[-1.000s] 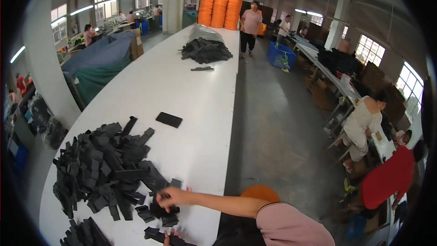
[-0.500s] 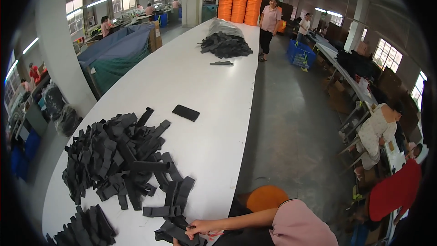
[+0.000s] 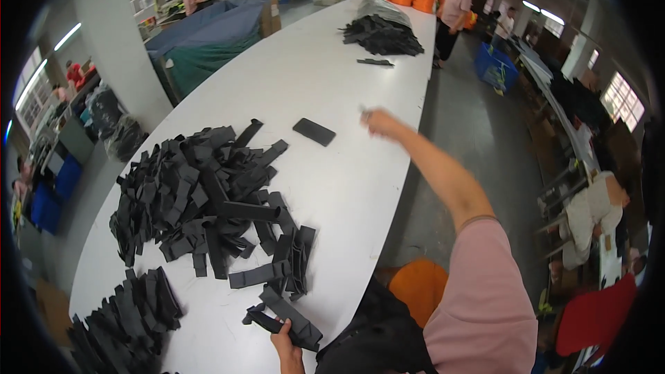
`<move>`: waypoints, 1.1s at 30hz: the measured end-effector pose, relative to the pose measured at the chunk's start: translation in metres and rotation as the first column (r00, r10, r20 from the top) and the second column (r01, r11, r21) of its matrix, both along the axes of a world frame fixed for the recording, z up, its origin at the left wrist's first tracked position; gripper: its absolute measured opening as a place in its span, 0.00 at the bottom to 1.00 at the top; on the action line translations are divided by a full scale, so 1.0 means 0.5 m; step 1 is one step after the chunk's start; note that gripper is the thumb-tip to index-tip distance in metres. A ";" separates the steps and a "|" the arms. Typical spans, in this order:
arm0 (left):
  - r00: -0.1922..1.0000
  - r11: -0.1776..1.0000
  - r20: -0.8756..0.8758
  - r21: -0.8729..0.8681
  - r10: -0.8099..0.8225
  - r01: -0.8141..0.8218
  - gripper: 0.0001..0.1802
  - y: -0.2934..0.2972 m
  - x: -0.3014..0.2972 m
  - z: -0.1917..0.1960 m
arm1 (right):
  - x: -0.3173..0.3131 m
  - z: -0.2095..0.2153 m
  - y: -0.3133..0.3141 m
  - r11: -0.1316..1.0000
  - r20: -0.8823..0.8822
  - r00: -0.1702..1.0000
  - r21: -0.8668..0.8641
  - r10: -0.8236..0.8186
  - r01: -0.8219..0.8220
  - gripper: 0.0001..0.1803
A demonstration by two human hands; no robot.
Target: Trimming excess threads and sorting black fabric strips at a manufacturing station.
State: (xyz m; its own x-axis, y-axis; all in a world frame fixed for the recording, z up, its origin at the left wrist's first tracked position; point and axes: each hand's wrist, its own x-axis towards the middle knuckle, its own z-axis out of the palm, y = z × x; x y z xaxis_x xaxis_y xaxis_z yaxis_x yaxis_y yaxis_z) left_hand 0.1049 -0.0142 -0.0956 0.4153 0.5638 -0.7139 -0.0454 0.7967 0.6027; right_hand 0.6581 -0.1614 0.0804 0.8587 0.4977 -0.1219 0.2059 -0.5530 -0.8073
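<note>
Currently, a few black strips [image 3: 298, 322] are held in L hand [image 3: 284, 346], grip narrowed on them, near table [image 3: 263, 104] edge. R hand [image 3: 382, 123] is stretched out over table, R of phone [image 3: 314, 131]; it's blurred, so wide or narrow grip can't be told. Big pile [image 3: 197, 194] of strips is spread L of centre; smaller heap [image 3: 128, 322] is seen at btm L.

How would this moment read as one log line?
left hand: holding black strips | right hand: blurred, grip unclear, above white table near black phone
</note>
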 end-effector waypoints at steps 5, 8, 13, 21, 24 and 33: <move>0.990 0.990 0.074 0.069 0.122 -0.127 0.32 -0.015 -0.045 0.071 | -0.545 -0.128 0.136 0.776 -0.538 0.634 0.063 0.556 -0.627 0.18; 0.985 0.988 0.111 0.073 0.131 -0.139 0.32 0.004 -0.017 0.067 | -0.708 -0.215 0.137 0.805 -0.657 0.523 0.229 0.543 -0.547 0.14; 0.964 0.964 -0.024 0.007 0.265 -0.265 0.28 -0.020 -0.056 0.036 | -0.812 -0.266 0.152 0.884 -0.709 0.549 0.241 0.443 -0.402 0.16; 0.840 0.858 0.311 -0.418 0.444 -0.299 0.26 -0.023 -0.106 0.031 | -0.867 -0.288 0.146 0.845 -0.759 0.420 0.316 0.498 -0.432 0.22; 0.795 0.882 0.463 -0.434 0.392 -0.182 0.28 -0.016 -0.143 -0.017 | -0.854 -0.270 0.144 0.872 -0.871 0.204 0.375 0.448 -0.315 0.22; 0.932 0.989 0.350 -0.144 0.094 -0.046 0.37 -0.003 -0.095 0.027 | -0.856 -0.297 0.129 0.904 -0.902 0.197 0.324 0.384 -0.279 0.23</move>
